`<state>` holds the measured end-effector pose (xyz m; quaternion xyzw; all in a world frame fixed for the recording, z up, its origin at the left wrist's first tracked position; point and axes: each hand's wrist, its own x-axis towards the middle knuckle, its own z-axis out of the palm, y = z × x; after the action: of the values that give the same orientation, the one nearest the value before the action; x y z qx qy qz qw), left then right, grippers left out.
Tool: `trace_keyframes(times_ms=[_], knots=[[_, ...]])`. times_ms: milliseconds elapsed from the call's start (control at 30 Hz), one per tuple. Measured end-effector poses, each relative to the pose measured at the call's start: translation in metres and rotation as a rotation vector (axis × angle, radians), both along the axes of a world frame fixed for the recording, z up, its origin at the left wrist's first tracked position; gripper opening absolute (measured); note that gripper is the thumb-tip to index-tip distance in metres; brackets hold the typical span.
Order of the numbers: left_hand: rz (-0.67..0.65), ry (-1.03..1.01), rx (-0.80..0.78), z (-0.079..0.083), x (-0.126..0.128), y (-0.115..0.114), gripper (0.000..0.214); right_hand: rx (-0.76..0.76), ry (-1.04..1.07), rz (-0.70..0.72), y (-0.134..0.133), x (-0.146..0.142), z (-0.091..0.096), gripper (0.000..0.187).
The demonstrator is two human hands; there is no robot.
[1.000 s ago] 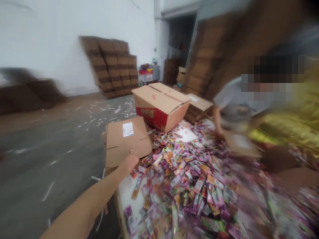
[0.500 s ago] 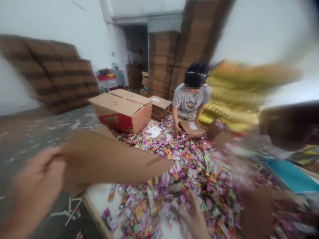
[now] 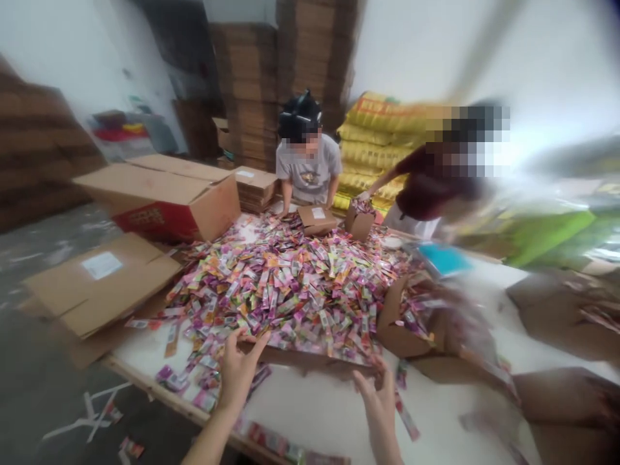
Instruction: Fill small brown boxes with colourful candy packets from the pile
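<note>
My left hand [image 3: 238, 371] and right hand [image 3: 379, 399] reach over the white table [image 3: 310, 413], fingers spread apart. Both touch the near edge of a flat brown cardboard piece [image 3: 310, 357] lying at the front of the heap of colourful sachets [image 3: 285, 284]. Across the heap, 2 other people work beside small cardboard boxes [image 3: 317, 219].

Glossy plastic sachets [image 3: 290, 284]; matt cardboard box [image 3: 165, 194].

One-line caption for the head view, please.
Both hands, left hand and right hand, reach a flat cardboard piece edging the heap of colourful sachets.
</note>
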<state>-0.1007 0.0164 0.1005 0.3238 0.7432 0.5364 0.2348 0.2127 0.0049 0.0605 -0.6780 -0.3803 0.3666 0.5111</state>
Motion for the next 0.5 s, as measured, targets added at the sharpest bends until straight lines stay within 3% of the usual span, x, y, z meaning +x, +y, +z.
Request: trace_keyframes(times_ms=[67, 167, 333, 500], knots=[[0.008, 0.052, -0.040, 0.001, 0.018, -0.008, 0.059, -0.030, -0.007, -0.064, 0.001, 0.006, 0.005, 0.097], [0.040, 0.077, -0.138, 0.005, 0.035, -0.026, 0.054, -0.072, 0.051, -0.034, 0.008, 0.018, 0.021, 0.110], [0.124, 0.035, -0.351, 0.016, 0.048, -0.055, 0.054, -0.035, 0.193, 0.220, 0.009, 0.055, 0.031, 0.121], [-0.074, 0.162, -0.449, 0.015, 0.060, -0.074, 0.055, -0.122, 0.331, 0.297, 0.004, 0.077, 0.042, 0.126]])
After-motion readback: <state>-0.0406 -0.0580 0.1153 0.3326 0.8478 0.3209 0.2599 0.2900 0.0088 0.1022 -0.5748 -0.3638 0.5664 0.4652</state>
